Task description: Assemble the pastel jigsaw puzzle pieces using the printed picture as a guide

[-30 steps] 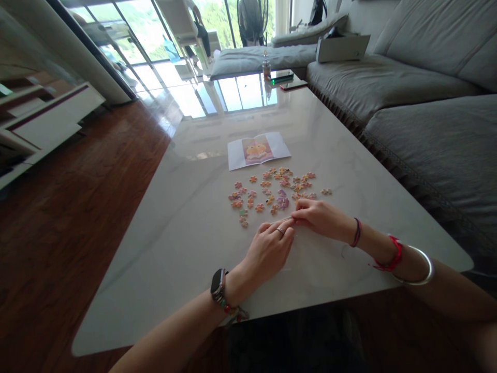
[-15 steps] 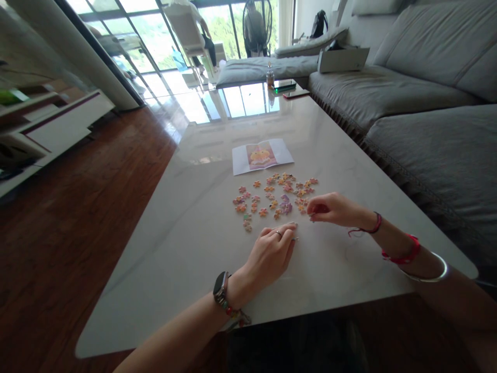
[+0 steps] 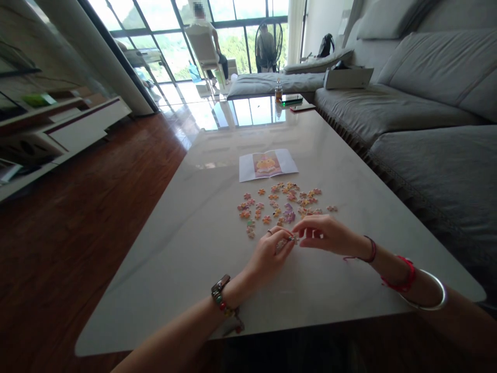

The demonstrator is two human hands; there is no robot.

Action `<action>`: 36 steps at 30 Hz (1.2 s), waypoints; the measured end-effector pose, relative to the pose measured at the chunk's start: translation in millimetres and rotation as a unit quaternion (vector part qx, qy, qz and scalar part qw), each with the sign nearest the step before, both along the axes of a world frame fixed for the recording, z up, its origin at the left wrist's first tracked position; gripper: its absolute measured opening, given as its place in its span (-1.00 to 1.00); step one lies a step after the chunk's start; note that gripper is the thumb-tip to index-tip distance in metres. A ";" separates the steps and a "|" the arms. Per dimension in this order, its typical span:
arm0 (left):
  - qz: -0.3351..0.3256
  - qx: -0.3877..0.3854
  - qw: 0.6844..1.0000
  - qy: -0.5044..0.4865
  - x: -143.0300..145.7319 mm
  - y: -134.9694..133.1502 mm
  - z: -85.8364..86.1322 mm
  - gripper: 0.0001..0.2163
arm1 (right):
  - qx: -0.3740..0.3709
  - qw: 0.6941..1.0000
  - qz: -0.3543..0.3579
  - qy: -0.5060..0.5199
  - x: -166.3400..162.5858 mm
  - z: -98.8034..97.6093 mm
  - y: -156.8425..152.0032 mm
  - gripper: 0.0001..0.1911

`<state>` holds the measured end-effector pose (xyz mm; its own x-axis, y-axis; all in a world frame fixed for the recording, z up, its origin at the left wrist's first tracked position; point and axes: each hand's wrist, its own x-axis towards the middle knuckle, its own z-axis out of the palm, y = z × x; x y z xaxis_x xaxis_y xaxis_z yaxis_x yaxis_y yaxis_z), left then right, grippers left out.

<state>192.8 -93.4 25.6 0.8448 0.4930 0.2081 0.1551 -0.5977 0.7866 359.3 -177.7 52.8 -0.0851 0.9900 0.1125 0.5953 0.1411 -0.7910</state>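
My left hand point(image 3: 272, 253) rests low over the table, thumb and fingers closed on a small pale puzzle piece point(image 3: 292, 239). Close at its right, my right hand point(image 3: 328, 233) has index finger and thumb curled around the edge of a pale piece at the left fingertips; the fingers partly hide it. Just beyond both hands lie several loose flower-shaped puzzle pieces point(image 3: 266, 219) in orange, pink and yellow. A purple cluster point(image 3: 289, 213) sits among them. Behind the pieces lies a creased paper sheet point(image 3: 285, 161) printed with a yellow figure on pink.
The glossy white table point(image 3: 174, 248) has a small bottle point(image 3: 278, 91) and two phone-like devices, one a dark phone point(image 3: 292, 100), at its far end. A grey sofa point(image 3: 435, 160) runs along the right. Far off, a person point(image 3: 204, 39) sits by the windows near a fan point(image 3: 268, 46).
My right hand has moved left from the edge of the loose pieces to my left fingertips. A pair of pale pieces at the right shows now. The view has tilted up slightly.
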 end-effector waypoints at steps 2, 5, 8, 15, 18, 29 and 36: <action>-0.010 0.010 1.000 0.000 -0.2 -0.5 -1.0 -0.85 | -0.012 0.999 -0.015 0.026 -9.1 -5.0 0.6 -0.79; 0.004 0.059 0.998 0.015 -2.2 -1.5 -1.9 -0.85 | -0.053 0.996 -0.037 0.065 -4.4 -14.6 2.4 -0.81; 0.005 0.157 0.986 0.053 -5.2 -2.8 -1.3 -0.80 | -0.071 0.995 -0.071 0.027 11.8 -20.9 4.7 -0.85; -0.073 0.267 0.953 0.125 -10.0 -3.3 4.3 -0.74 | -0.047 0.992 -0.094 -0.072 23.3 -23.9 8.6 -0.88; -0.079 0.276 0.949 0.130 -11.0 -2.4 5.2 -0.74 | -0.029 0.992 -0.085 -0.084 22.5 -22.0 8.8 -0.90; -0.084 0.287 0.946 0.126 -10.6 -0.5 0.4 -0.74 | 0.022 0.995 -0.083 -0.057 6.2 -28.7 10.2 -0.75; -0.082 0.278 0.949 0.123 -10.0 -1.4 2.5 -0.74 | 0.070 0.985 -0.106 -0.117 2.2 -29.9 11.8 -0.90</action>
<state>182.8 -94.8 28.1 0.9574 0.2220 0.1846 0.1615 -0.9417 0.2951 361.5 -166.0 22.9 0.0816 0.9648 0.2500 0.7869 0.0916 -0.6102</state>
